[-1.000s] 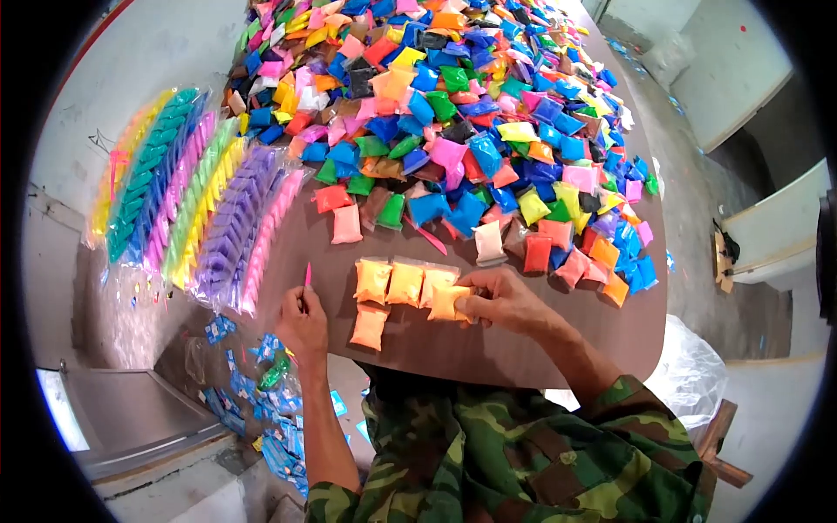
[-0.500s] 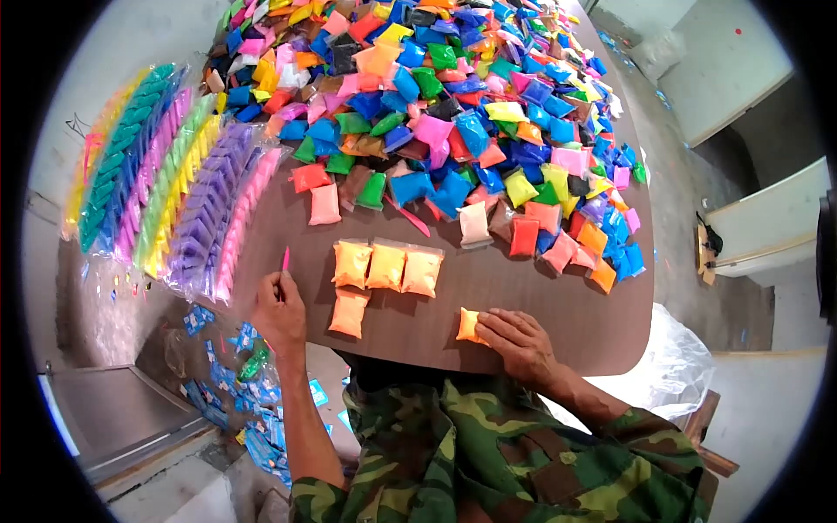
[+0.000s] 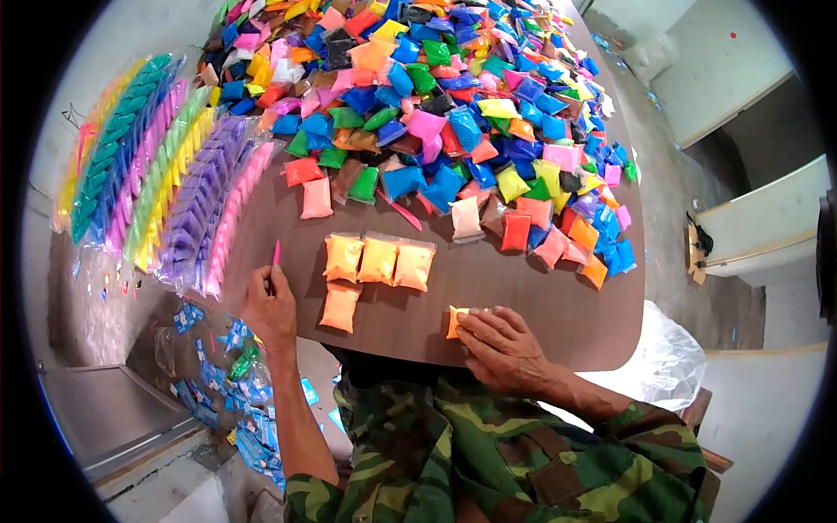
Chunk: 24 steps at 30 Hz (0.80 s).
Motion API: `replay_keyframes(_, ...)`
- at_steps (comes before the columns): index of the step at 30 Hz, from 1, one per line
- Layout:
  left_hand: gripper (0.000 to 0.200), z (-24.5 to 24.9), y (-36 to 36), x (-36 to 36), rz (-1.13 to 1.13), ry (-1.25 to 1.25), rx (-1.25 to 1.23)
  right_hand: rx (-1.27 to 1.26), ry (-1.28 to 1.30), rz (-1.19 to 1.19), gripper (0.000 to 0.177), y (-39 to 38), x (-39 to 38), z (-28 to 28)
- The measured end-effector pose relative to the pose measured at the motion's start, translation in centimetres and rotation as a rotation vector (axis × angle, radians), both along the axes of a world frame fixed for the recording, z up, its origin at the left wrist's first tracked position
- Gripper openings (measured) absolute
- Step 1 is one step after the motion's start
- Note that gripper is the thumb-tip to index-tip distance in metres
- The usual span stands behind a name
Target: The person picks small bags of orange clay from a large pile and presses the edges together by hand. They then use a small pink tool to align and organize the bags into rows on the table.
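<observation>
My left hand rests by the table's left front edge, closed around a thin pink plastic stick whose tip points up. My right hand lies flat over a small orange packet at the front edge, fingers stretched and covering most of it. Between the hands, three orange packets sit side by side in a row: a left one, a middle one and a right one. One more orange packet lies just below the left one.
A large heap of colourful small packets covers the back of the brown table. Long clear bags of sorted packets hang over the left edge. Another pink stick lies by the heap. Blue cards litter the floor.
My right hand has moved slightly left and further over the orange packet, hiding more of it. The left hand keeps its hold on the pink stick. The whole view has shifted slightly.
</observation>
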<state>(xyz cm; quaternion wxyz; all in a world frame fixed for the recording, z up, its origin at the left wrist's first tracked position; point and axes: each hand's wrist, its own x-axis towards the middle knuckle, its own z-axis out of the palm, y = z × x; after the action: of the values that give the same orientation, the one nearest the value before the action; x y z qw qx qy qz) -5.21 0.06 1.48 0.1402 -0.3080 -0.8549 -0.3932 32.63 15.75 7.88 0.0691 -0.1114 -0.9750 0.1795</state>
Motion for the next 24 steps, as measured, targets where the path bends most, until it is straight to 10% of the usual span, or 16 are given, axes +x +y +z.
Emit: replay_keyframes(24, 0.009, -0.4, -0.2, -0.1, -0.007, 0.027, 0.038, -0.024, -0.060, -0.029, 0.068, -1.5, -0.3, 0.2)
